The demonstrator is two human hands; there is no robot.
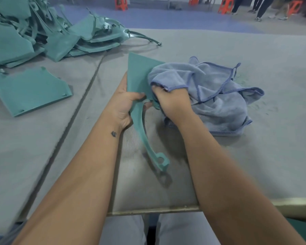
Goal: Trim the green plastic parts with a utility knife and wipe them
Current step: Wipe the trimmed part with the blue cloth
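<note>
A green plastic part point(139, 73), a flat triangular panel with a long curved arm ending in a ring, is held above the grey table. My left hand point(126, 103) grips it where the panel meets the arm. My right hand point(171, 101) is closed on a bunched blue cloth point(210, 96) and presses it against the panel's right edge. Most of the cloth trails onto the table to the right. No utility knife is visible.
A heap of green plastic parts point(42, 29) fills the far left of the table point(254, 165). One single green panel point(30, 91) lies apart at the left. A seam point(81, 96) runs diagonally across the table. Orange stools point(224, 6) and people's legs stand in the background.
</note>
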